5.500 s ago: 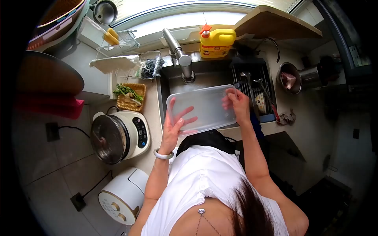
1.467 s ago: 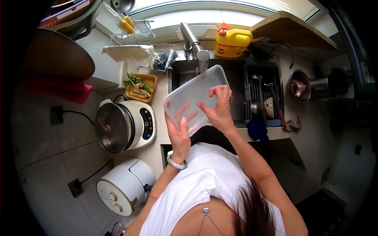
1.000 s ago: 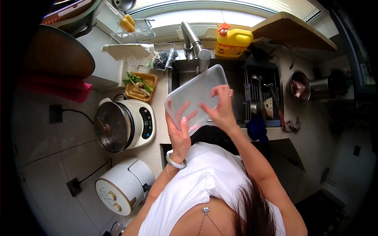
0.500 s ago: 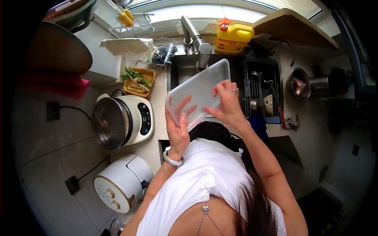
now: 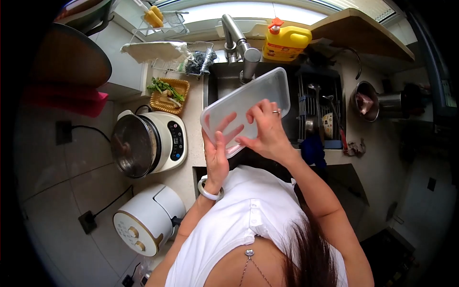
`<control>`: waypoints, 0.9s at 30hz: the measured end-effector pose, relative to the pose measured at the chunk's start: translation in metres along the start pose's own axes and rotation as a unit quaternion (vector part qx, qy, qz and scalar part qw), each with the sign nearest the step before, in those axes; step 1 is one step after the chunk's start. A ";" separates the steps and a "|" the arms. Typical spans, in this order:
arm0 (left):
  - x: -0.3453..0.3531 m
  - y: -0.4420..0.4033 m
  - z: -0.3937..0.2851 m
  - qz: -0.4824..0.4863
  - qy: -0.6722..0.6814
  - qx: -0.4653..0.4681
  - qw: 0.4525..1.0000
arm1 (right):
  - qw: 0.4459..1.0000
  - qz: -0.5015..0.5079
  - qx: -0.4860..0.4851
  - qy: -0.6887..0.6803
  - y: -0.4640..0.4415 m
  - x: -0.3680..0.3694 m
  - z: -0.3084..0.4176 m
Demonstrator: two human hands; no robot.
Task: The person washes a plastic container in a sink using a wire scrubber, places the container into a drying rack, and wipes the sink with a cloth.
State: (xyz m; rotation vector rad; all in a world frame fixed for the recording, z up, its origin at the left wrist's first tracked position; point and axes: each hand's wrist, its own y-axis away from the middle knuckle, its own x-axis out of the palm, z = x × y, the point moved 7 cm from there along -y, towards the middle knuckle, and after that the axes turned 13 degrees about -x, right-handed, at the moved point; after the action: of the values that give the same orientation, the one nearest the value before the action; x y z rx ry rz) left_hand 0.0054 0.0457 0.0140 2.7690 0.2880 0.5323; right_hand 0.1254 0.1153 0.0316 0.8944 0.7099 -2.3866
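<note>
The left hand (image 5: pixel 216 160), fingers spread beneath, holds a translucent container (image 5: pixel 253 98) tilted over the sink (image 5: pixel 220 81)'s near side; the right hand (image 5: pixel 268 134), thumb and fingers parted, perhaps touches it.

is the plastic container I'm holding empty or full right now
Empty, it seems: no contents show in the plastic container, and the fingers of your left hand show through its translucent plastic.
</note>
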 end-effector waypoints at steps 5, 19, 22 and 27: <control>-0.002 -0.001 0.003 -0.007 -0.041 0.003 0.999 | 0.999 0.004 -0.021 -0.028 0.003 0.018 0.018; -0.007 -0.004 0.030 0.032 0.093 -0.116 0.988 | 0.999 0.020 0.033 -0.015 0.013 0.026 -0.012; -0.007 -0.008 0.031 0.045 0.095 -0.083 0.991 | 0.998 0.037 0.039 -0.044 0.012 0.036 0.000; -0.007 -0.008 0.024 0.052 0.134 -0.117 0.983 | 0.997 0.018 0.030 -0.065 0.008 0.033 -0.002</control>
State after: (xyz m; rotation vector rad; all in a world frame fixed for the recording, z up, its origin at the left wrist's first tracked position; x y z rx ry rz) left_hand 0.0073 0.0455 -0.0123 2.4924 0.1285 0.9078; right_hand 0.1092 0.1018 0.0042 0.7622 0.5696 -2.4196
